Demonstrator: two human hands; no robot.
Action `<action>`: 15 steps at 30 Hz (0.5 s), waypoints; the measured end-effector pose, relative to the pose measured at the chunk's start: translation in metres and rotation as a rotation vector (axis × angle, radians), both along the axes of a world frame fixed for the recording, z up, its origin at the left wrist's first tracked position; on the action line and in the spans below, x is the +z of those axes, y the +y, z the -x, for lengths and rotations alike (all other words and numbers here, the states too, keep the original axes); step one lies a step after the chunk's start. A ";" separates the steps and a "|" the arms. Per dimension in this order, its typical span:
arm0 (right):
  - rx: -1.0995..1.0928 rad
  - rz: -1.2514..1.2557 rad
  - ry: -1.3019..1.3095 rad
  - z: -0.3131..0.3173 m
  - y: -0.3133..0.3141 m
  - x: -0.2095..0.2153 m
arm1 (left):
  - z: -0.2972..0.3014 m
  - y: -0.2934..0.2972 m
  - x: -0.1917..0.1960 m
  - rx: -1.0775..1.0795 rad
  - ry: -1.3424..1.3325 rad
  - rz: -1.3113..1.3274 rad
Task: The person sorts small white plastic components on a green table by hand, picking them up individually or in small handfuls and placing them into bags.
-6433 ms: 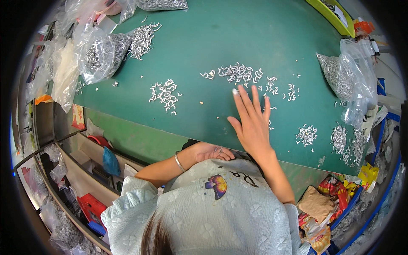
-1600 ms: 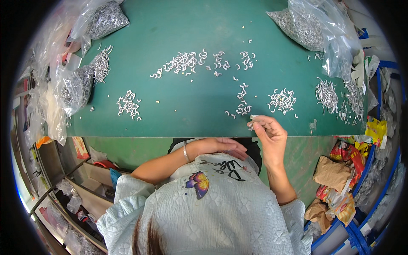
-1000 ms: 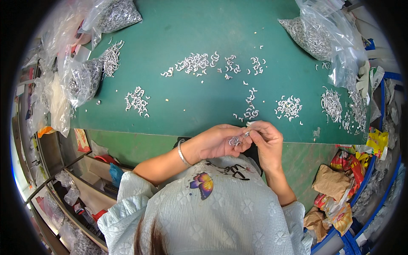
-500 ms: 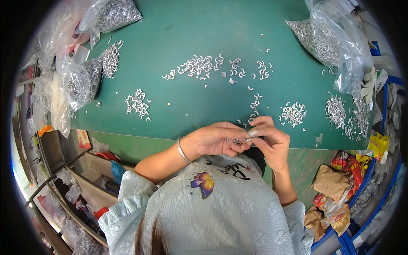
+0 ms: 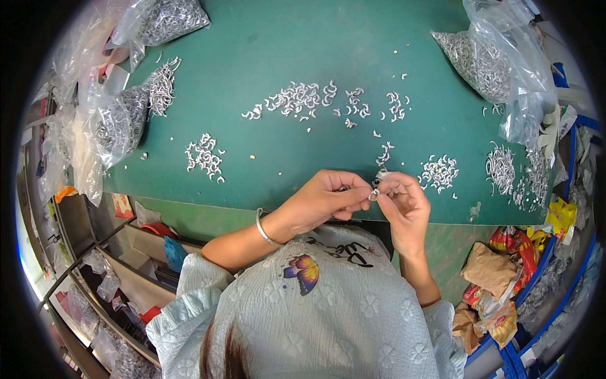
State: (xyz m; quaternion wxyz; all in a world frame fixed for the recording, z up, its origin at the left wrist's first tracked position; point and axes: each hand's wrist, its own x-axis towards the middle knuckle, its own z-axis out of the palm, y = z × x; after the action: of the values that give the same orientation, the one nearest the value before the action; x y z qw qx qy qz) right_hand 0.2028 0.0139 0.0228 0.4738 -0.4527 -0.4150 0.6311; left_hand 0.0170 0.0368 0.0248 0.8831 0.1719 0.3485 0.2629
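Just over the near edge of the green table, my two hands meet fingertip to fingertip. A small, shiny silver ring-like piece sits pinched between them. My left hand, with a bangle on its wrist, has thumb and finger closed on one side of it. More small metal bits show in its curled fingers. On the other side, my right hand grips the piece with thumb and fingertips. Beyond the fingers lies a short trail of curved silver pieces. A pile of similar pieces is right of my right hand.
Curved silver pieces form a loose pile mid-table and another at left. Slim pieces lie far right. Clear bags of metal parts stand at back left, left and right. Shelving flanks the left.
My hands have turned a little, and the left hand's back and thumb have rolled over toward the fingertips. The ring-like piece now shows more plainly between them.
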 end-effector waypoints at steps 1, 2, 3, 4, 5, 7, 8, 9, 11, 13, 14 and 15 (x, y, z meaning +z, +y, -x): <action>0.009 0.002 -0.025 0.000 0.001 0.002 | 0.000 0.001 0.001 -0.012 0.092 -0.039; 0.017 0.008 -0.082 0.000 0.003 0.005 | 0.000 0.001 0.003 -0.025 0.184 -0.078; 0.025 0.014 -0.139 0.001 0.004 0.008 | -0.001 0.002 0.006 -0.029 0.233 -0.098; 0.033 0.020 -0.194 0.001 0.006 0.011 | -0.002 0.003 0.010 -0.033 0.284 -0.117; 0.038 0.016 -0.217 0.001 0.006 0.012 | -0.002 0.003 0.012 -0.037 0.334 -0.137; 0.048 0.008 -0.263 0.002 0.007 0.013 | -0.001 0.001 0.004 -0.022 0.302 -0.184; 0.047 0.023 -0.250 0.003 0.007 0.013 | -0.001 0.000 0.001 -0.014 0.286 -0.208; 0.046 0.039 -0.236 0.003 0.008 0.012 | -0.001 0.001 0.002 -0.014 0.308 -0.201; 0.032 0.048 -0.227 0.004 0.008 0.010 | -0.001 0.002 0.003 -0.017 0.349 -0.187; 0.009 0.033 -0.231 0.006 0.006 0.007 | -0.004 0.000 0.002 0.013 0.397 -0.273; 0.006 0.009 -0.279 0.006 0.006 0.008 | -0.005 -0.001 0.002 0.028 0.421 -0.317; 0.004 -0.015 -0.327 0.007 0.006 0.009 | -0.004 0.000 0.002 0.017 0.428 -0.330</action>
State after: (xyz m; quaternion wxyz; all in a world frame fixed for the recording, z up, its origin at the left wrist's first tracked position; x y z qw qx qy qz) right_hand 0.1955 0.0195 0.0313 0.4021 -0.5452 -0.4921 0.5467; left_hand 0.0209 0.0364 0.0269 0.7471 0.3622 0.4813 0.2811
